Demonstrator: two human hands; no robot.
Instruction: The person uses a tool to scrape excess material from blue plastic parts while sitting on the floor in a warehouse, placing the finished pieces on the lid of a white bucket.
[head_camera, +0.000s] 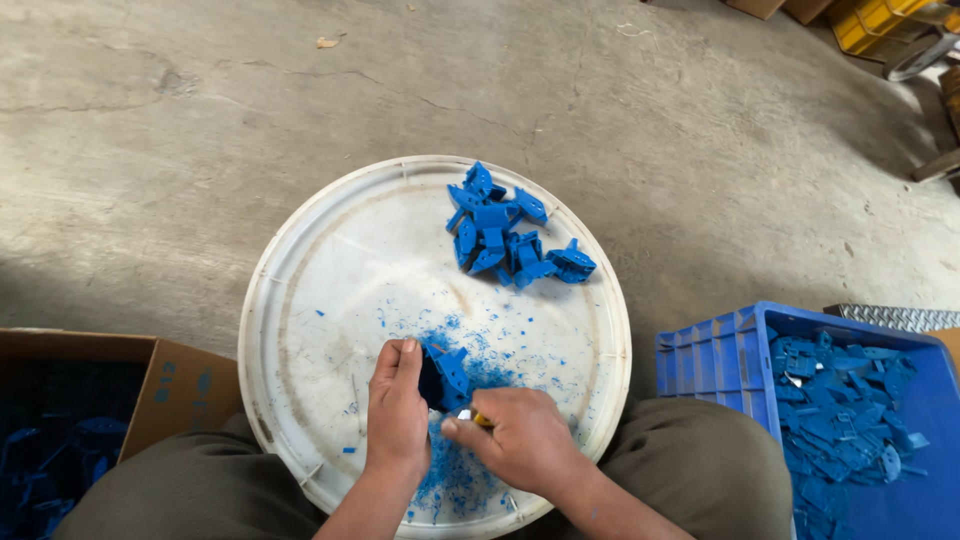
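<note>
Knees in olive trousers (700, 470) are filling the bottom of the frame, nearest to me, and the round white lid (330, 250) is resting across them, taking up the centre of the picture. Behind it the grey concrete floor (200, 130) is spreading over the whole upper half.

At lower right a blue plastic crate (715, 360) is sitting beside my knee, holding a heap of blue plastic parts (845, 410). At lower left an open cardboard box (180, 385) is holding more dark blue parts, though they are lying in shadow and are hard to make out. In the upper right corner something yellow (875, 20) is showing at the frame's edge.

On the far part of the lid, a pile of blue moulded pieces (510, 235) is lying in a loose cluster. Nearer me, blue shavings (460, 470) are scattering across the lid's lower middle.

My left hand (398, 415) is closing around one blue moulded piece (450, 375), fingers wrapped on its left side, holding it just above the shavings at the lid's lower centre. My right hand (520, 440) is clamping on a small trimming tool with a yellow grip (478, 419), its tip touching that piece; the blade itself is too small to tell.
</note>
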